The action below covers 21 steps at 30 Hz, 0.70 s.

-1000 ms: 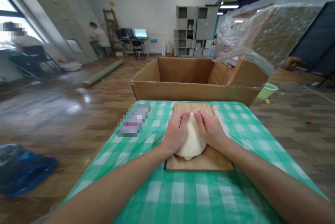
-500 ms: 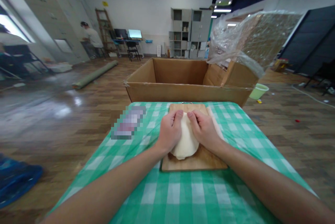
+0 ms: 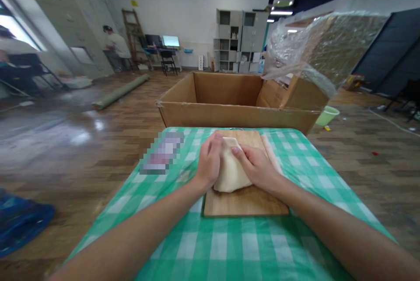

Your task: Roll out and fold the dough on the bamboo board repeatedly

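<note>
A pale, smooth piece of dough [image 3: 231,171] is held between both hands over a wooden cutting board [image 3: 244,205]. My left hand [image 3: 210,158] grips its left side, fingers curled behind and thumb near the top edge. On the other side, my right hand [image 3: 257,165] is closed on the dough with the thumb laid across its front. Most fingers of both hands are hidden behind the dough. Along the board's right edge lies a light-coloured rod [image 3: 272,154], partly covered by my right hand and wrist.
A green-and-white checked cloth [image 3: 200,246] covers the table. A blurred-out flat object [image 3: 162,154] lies at its left. Beyond the table stands a big open cardboard box [image 3: 229,114]; a pale green bucket [image 3: 327,115] is to its right. A person [image 3: 116,47] sits far back left.
My hands have moved apart at the top of the dough, my right hand lower and rightward. The dough's lower edge has widened and risen slightly. The view has shifted a little.
</note>
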Available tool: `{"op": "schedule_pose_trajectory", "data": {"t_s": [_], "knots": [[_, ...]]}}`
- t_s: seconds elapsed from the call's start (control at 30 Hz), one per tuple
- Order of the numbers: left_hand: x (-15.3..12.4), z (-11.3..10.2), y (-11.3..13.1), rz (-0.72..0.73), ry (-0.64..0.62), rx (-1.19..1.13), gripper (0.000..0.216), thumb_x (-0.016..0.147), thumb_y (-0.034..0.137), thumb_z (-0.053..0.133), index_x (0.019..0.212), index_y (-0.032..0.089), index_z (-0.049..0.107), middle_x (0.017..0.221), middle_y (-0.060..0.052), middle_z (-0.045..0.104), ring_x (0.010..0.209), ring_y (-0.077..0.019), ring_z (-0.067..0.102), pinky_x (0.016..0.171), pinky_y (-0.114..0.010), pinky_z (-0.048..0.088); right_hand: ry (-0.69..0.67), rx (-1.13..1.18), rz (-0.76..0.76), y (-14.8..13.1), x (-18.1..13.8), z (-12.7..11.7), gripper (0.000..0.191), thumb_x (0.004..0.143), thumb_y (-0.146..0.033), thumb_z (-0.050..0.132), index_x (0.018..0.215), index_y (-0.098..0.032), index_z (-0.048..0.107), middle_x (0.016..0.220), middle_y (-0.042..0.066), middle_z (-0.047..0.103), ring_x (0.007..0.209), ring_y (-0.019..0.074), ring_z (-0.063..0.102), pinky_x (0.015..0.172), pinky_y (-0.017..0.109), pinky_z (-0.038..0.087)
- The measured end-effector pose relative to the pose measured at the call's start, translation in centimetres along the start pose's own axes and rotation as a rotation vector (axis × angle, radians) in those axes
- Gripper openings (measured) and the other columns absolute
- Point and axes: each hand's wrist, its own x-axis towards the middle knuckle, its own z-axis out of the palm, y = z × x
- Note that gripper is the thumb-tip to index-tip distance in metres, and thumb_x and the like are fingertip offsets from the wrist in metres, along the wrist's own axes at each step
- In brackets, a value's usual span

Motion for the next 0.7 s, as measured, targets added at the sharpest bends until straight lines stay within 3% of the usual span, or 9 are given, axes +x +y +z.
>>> {"op": "schedule_pose_trajectory", "data": {"t_s": [0.07, 0.13, 0.23, 0.37, 0.57, 0.7], "knots": [[0.3, -0.1, 0.2, 0.038, -0.102, 0.004, 0.03, 0.097, 0.045, 0.056, 0.097, 0.02, 0.072, 0.095, -0.003, 0.072, 0.09, -0.0195, 0.063, 0.083, -0.027, 0.046, -0.019, -0.063, -0.042, -0.1, 0.2, -0.5, 0.051, 0.108, -0.053, 0.038, 0.079, -0.019, 0.062, 0.076, 0.002, 0.069, 0.068, 0.0167, 0.059, 0.063, 0.029, 0.038], [0.4, -0.2, 0.5, 0.066, -0.142, 0.068, 0.025, 0.092, 0.044, 0.065, 0.093, 0.02, 0.074, 0.094, -0.002, 0.073, 0.089, -0.0201, 0.064, 0.083, -0.027, 0.046, -0.074, -0.068, -0.084, -0.2, 0.3, -0.9, 0.052, 0.109, -0.051, 0.035, 0.08, -0.019, 0.063, 0.078, 0.002, 0.071, 0.07, 0.017, 0.061, 0.065, 0.029, 0.039], [0.4, -0.2, 0.6, 0.061, -0.087, 0.136, 0.025, 0.09, 0.042, 0.067, 0.079, 0.02, 0.07, 0.077, 0.0, 0.069, 0.076, -0.0182, 0.06, 0.073, -0.026, 0.044, -0.054, -0.064, -0.076, -0.4, 0.1, -0.7, 0.05, 0.11, -0.05, 0.033, 0.084, -0.02, 0.064, 0.084, 0.003, 0.073, 0.075, 0.0182, 0.064, 0.067, 0.029, 0.041], [0.1, -0.1, 0.3, 0.075, 0.001, 0.172, 0.022, 0.092, 0.038, 0.065, 0.08, 0.021, 0.066, 0.073, 0.001, 0.065, 0.072, -0.0171, 0.056, 0.07, -0.026, 0.041, 0.08, -0.127, 0.016, -0.5, -0.2, 0.4, 0.04, 0.109, -0.05, 0.036, 0.1, -0.021, 0.061, 0.088, 0.005, 0.073, 0.077, 0.0198, 0.065, 0.064, 0.03, 0.039], [-0.2, 0.4, -0.2, 0.052, -0.098, 0.171, 0.025, 0.097, 0.036, 0.057, 0.079, 0.02, 0.064, 0.075, 0.001, 0.064, 0.075, -0.0169, 0.057, 0.072, -0.027, 0.04, 0.089, -0.278, -0.083, -0.4, -0.2, 0.4, 0.044, 0.11, -0.044, 0.034, 0.081, -0.022, 0.059, 0.075, 0.004, 0.069, 0.067, 0.0189, 0.06, 0.063, 0.031, 0.034], [0.0, 0.5, -0.1, -0.008, -0.11, 0.123, 0.037, 0.101, 0.042, 0.049, 0.073, 0.02, 0.06, 0.072, 0.001, 0.062, 0.071, -0.0167, 0.054, 0.068, -0.028, 0.039, 0.122, -0.305, -0.059, -0.5, 0.0, 0.0, 0.049, 0.11, -0.046, 0.031, 0.075, -0.023, 0.056, 0.07, 0.004, 0.067, 0.063, 0.0185, 0.059, 0.062, 0.032, 0.033]]}}
